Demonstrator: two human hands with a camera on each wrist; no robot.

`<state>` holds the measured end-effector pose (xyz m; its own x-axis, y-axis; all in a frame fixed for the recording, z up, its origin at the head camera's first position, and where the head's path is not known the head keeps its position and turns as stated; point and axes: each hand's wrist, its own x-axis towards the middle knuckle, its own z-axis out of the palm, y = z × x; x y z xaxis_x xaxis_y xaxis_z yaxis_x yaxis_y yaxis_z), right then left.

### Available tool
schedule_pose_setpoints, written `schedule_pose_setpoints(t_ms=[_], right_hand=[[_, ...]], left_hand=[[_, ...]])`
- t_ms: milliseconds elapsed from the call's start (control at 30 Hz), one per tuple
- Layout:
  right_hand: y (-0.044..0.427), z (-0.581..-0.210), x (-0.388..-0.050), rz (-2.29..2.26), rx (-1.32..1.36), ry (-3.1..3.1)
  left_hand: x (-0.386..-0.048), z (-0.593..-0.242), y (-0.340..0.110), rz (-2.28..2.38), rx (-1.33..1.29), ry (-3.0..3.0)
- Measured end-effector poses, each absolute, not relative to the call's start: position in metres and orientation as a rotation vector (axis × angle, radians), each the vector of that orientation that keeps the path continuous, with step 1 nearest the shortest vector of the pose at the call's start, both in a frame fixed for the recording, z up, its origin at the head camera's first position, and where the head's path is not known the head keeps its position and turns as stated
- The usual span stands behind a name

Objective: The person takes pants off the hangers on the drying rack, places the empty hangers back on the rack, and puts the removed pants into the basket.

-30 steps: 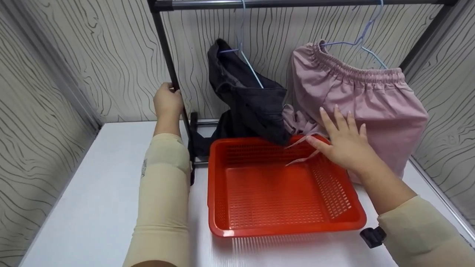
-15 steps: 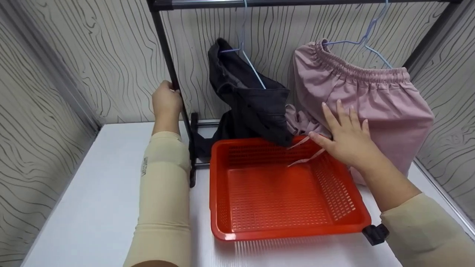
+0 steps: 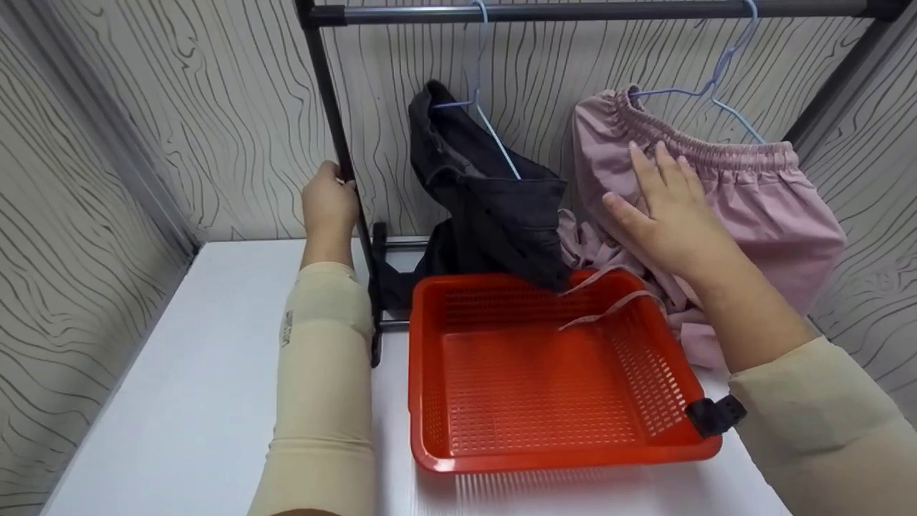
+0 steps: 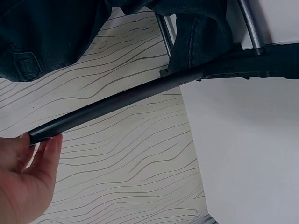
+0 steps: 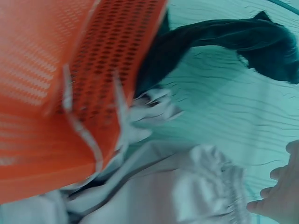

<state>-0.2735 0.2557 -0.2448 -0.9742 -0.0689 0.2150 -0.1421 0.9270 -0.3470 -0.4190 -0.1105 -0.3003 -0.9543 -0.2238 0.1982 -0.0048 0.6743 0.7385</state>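
My left hand (image 3: 329,204) grips the upright post (image 4: 117,100) of a black clothes rack, fingers and thumb around it. My right hand (image 3: 677,215), fingers straight and spread, is at the front of a pink elastic-waist garment (image 3: 781,208), just below its waistband; whether it touches the cloth is unclear. That garment hangs tilted from a blue-purple wire hanger (image 3: 716,75). Left of it, dark jeans (image 3: 501,215) hang aslant on another wire hanger (image 3: 478,79). A red plastic basket (image 3: 566,461) stands in front, with pale drawstrings (image 3: 609,309) trailing over its back rim.
The rack's top bar (image 3: 602,11) runs across the back, and its foot (image 3: 377,344) stands beside the basket. A white tabletop (image 3: 179,387) lies under everything, and patterned walls (image 3: 229,129) enclose it. A black wrist camera (image 3: 716,416) is near the basket's right rim.
My right hand has moved up the pink garment toward its waistband. The garment's lower part now looks more bunched beside the basket. My left hand keeps its grip on the post.
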Motion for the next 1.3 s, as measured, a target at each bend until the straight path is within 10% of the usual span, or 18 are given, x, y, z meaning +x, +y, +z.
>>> schedule_pose_setpoints(t_ms=[1300], right_hand=[[0.143,-0.24,-0.321,0.614,0.185,-2.655]], left_hand=[[-0.423,-0.319,-0.107,-1.364,0.216,-2.461]])
